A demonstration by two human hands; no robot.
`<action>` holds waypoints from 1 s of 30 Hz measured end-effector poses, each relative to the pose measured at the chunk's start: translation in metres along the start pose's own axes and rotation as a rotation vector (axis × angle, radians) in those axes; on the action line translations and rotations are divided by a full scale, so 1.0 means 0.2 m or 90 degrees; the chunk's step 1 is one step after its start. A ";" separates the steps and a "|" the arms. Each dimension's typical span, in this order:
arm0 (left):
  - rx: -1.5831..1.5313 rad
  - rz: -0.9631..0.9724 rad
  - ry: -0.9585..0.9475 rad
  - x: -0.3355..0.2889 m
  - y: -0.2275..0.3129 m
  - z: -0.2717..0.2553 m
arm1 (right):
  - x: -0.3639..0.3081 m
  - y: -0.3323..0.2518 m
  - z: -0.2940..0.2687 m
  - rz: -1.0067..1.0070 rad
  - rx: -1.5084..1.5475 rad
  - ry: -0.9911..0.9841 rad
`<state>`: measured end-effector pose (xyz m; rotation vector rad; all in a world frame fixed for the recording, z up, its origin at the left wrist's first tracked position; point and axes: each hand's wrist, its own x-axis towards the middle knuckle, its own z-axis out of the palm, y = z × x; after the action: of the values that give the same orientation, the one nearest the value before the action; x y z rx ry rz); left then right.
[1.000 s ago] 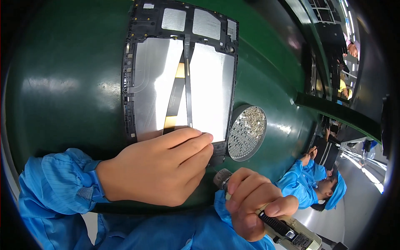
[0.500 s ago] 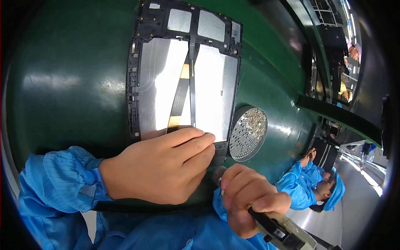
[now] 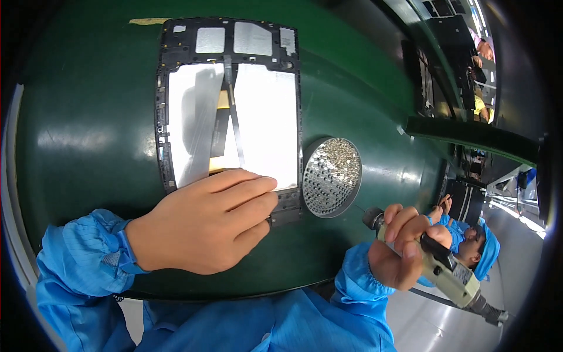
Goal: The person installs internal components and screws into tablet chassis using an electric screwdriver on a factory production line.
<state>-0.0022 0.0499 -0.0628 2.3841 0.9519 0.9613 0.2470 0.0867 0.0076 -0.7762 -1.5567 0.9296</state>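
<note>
Green tabletop (image 3: 88, 176) spreads left of both hands. The left hand (image 3: 202, 229) lies palm down, fingers close side by side over the near end of a black-framed panel (image 3: 267, 123); its thumb is hidden, so whether it pinches anything cannot be told. The panel, with bright silver plates, runs away from those fingers, well to the left of the right hand. A slim dark strip (image 3: 236, 120) leads up it from the fingertips. Between the hands, just beside the panel, sits a round tray (image 3: 326, 215) of small screws. The right hand (image 3: 403, 246) is curled round an electric screwdriver (image 3: 451, 278), its knurled nose toward the tray. Beyond that hand is a co-worker in blue (image 3: 460, 232).
</note>
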 end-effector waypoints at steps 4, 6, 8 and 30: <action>0.031 0.015 -0.019 0.03 0.03 -0.03 | -0.01 0.02 -0.09 -0.007 0.006 0.029; 0.033 -0.003 -0.061 0.04 0.03 -0.04 | -0.01 0.05 -0.09 0.023 0.061 0.045; 0.035 0.014 -0.059 0.03 0.02 -0.05 | -0.02 0.08 -0.05 0.023 0.079 0.063; 0.012 0.046 -0.023 0.02 0.01 -0.06 | -0.04 0.15 -0.04 0.061 0.091 0.039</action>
<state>-0.0073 0.0528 -0.0508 2.4580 0.8696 0.9363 0.2561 0.0961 -0.0214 -0.7753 -1.3937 1.0665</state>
